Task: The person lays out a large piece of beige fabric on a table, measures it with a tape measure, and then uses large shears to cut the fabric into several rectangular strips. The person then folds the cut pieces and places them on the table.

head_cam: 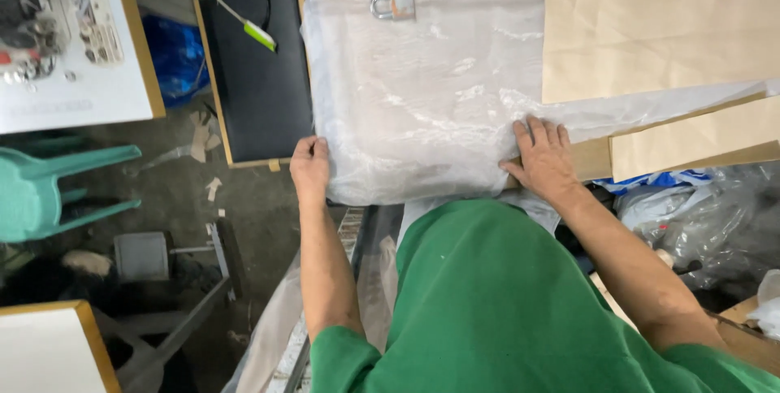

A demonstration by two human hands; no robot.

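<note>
Evenly lit from overhead, moderately bright. Soft white glare on the translucent plastic sheet [406,109], strongest just beyond the fingertips of the right hand [543,157] and between both sets of fingers. Dim and shadowed at the floor [244,214], outward of the left hand [310,167]. Mild wide-angle stretch at frame edges. Slightly soft focus throughout.
</note>
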